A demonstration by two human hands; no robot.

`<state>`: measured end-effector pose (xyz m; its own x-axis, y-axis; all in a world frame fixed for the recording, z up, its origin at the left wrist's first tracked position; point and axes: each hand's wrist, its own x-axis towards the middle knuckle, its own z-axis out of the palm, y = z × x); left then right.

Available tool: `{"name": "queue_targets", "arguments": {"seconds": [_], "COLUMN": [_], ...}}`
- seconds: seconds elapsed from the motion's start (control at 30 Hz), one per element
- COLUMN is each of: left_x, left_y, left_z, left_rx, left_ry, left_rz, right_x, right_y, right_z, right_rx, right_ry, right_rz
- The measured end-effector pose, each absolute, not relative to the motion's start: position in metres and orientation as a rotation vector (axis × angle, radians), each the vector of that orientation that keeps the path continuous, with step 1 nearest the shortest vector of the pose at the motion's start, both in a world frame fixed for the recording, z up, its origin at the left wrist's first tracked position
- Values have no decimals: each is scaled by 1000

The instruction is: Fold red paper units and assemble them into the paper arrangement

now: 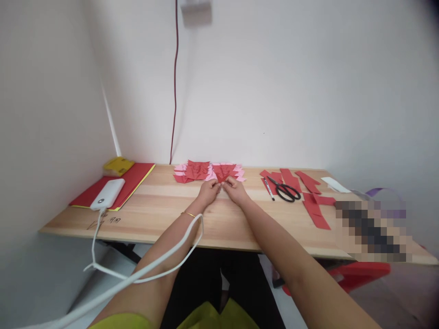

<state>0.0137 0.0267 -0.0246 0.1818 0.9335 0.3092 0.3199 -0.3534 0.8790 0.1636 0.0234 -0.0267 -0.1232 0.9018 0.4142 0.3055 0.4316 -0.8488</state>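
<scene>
Hands point(208, 193) pinching red paper point(224, 170), partly hidden

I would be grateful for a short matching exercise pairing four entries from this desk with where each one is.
1. Scissors
2. White device
3. Yellow packet
4. Left hand and right hand

A. At the near edge of a folded red paper
B. By the far corner of a large red sheet, close to the wall
C. On the near part of that sheet
D. Beside a white pen, among cut red pieces

Pairs: 1-D, 2-C, 3-B, 4-A
</scene>
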Motion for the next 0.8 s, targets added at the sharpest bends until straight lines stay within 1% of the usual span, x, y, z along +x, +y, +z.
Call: {"name": "queue_targets", "arguments": {"seconds": [0.33,0.47,0.6,0.8], "left_x": [20,22,24,30], "left_y": [28,35,41,40], "left_z": [-27,-35,-42,-36], "left_rx": [1687,1541,1434,1283], "left_ry": [1278,1188,1127,1170], "left_rz": [1277,1339,1397,1423], "right_x": [155,154,158,162], "right_y": [28,33,38,43], "right_z": [-22,-24,-24,-21], "right_rx": [-1119,-1113,-1091,-1110], "right_ry": [-1586,-1587,-1602,-1607], "right_rz": [853,894,978,1140]}}
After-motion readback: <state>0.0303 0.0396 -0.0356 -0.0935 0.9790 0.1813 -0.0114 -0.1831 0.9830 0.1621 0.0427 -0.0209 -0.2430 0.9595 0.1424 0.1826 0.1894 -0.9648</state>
